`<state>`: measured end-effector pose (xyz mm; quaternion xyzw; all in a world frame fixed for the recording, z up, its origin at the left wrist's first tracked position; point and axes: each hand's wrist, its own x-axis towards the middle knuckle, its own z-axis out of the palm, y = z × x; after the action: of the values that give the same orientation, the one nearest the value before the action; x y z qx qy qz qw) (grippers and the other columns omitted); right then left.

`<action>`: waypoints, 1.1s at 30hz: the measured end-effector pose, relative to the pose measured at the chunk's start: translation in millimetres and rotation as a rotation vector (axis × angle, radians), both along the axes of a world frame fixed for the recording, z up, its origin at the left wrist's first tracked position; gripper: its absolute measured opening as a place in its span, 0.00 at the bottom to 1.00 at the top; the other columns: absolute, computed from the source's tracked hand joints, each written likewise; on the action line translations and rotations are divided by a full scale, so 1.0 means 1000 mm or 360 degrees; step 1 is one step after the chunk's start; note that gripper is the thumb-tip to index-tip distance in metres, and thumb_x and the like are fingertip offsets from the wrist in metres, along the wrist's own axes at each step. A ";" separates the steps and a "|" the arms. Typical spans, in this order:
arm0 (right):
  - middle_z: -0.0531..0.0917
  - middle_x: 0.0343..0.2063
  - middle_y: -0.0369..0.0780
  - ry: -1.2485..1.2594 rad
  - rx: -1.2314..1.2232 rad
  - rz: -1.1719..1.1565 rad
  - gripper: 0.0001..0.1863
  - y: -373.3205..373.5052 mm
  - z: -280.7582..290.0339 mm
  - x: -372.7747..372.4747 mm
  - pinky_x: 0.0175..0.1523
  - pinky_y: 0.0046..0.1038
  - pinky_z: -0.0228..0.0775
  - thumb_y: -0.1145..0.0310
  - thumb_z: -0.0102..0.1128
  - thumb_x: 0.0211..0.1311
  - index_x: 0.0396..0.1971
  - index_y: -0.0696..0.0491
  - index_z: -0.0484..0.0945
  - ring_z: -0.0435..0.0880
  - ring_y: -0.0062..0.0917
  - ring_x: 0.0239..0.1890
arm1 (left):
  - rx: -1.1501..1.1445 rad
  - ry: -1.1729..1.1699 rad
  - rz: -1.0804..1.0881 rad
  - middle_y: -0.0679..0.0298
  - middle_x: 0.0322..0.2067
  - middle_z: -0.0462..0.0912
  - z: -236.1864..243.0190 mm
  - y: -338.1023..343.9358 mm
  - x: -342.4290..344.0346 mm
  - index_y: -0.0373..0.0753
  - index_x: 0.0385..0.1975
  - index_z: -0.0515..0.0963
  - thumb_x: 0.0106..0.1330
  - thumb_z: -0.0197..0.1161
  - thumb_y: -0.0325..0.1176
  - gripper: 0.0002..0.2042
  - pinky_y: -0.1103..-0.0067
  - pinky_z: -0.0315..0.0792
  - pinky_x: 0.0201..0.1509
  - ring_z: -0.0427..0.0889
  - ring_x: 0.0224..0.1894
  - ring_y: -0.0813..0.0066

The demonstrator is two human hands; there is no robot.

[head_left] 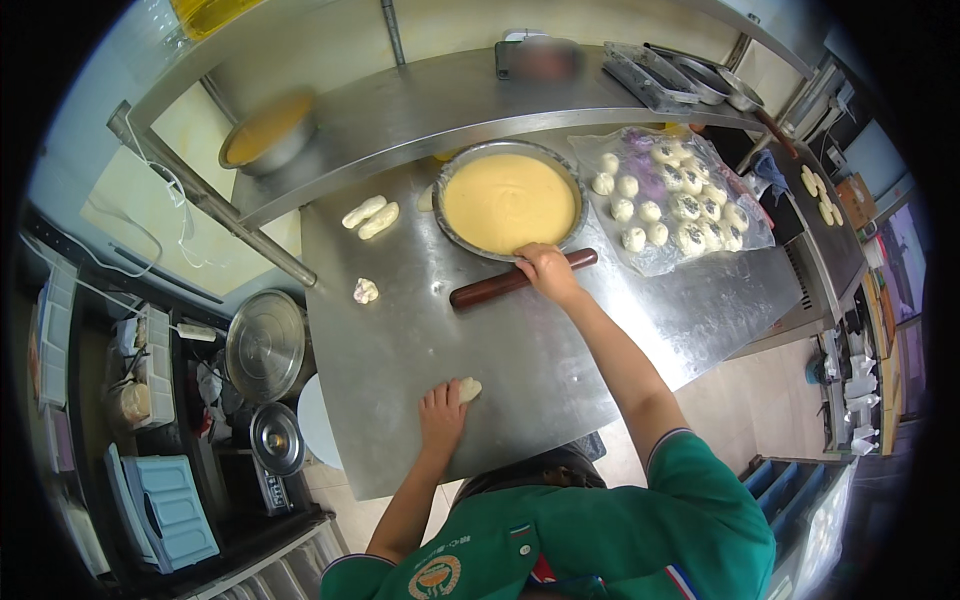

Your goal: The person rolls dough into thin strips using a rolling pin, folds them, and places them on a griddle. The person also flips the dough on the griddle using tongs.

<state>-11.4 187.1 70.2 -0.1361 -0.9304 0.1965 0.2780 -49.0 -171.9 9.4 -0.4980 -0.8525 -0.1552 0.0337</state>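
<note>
My left hand [441, 414] rests low on the steel table, its fingers bent against a small pale piece of dough [470, 388]. My right hand [548, 272] is closed over the middle of a dark wooden rolling pin [490, 289], its fingers right by the near rim of a large metal bowl. Thick yellow batter [508, 203] fills that bowl [452, 236]. A small whitish-purple lump [366, 291] sits to the left of the pin. Behind it lie two long dough pieces [371, 216].
Several round dough balls [690, 208], some dark-flecked, lie on plastic sheeting [655, 262] at the right. A steel shelf [420, 115] spans the back, carrying another bowl [265, 150], trays [650, 78] and pans [742, 92]. Metal lids [266, 340] stand left of the table.
</note>
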 end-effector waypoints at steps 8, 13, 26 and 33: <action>0.83 0.35 0.43 -0.0072 0.0038 -0.0065 0.08 0.001 0.001 0.002 0.50 0.38 0.72 0.76 0.63 0.56 0.37 0.57 0.82 0.81 0.40 0.43 | 0.0515 -0.0704 0.0094 0.57 0.34 0.80 -0.007 0.014 -0.025 0.35 0.44 0.77 0.67 0.60 0.38 0.13 0.66 0.72 0.42 0.79 0.36 0.56; 0.80 0.42 0.49 0.0354 0.0003 0.0077 0.18 -0.094 0.020 0.041 0.51 0.40 0.72 0.76 0.62 0.53 0.47 0.58 0.78 0.78 0.44 0.48 | 0.1270 -0.1549 0.0977 0.60 0.33 0.80 0.004 -0.013 -0.030 0.32 0.41 0.76 0.77 0.49 0.42 0.17 0.73 0.71 0.41 0.74 0.34 0.73; 0.68 0.64 0.50 -0.0315 -0.0055 -0.0279 0.35 -0.074 -0.060 0.179 0.68 0.41 0.60 0.62 0.63 0.59 0.65 0.57 0.65 0.66 0.48 0.65 | 0.0207 -0.0219 -0.0409 0.57 0.52 0.74 0.002 0.078 0.067 0.38 0.64 0.67 0.57 0.68 0.35 0.33 0.64 0.69 0.56 0.74 0.52 0.59; 0.75 0.56 0.47 -0.0535 -0.0210 0.0232 0.27 -0.127 -0.024 0.167 0.62 0.38 0.65 0.75 0.54 0.58 0.60 0.56 0.70 0.73 0.41 0.59 | 0.0490 -0.0432 -0.0341 0.63 0.41 0.76 -0.001 0.065 0.040 0.42 0.57 0.76 0.59 0.65 0.29 0.23 0.63 0.69 0.53 0.74 0.47 0.60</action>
<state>155.5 60.2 45.8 -0.1174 -0.9562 0.2512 0.0943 -9.1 -106.5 8.2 -0.5493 -0.7577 -0.3516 -0.0224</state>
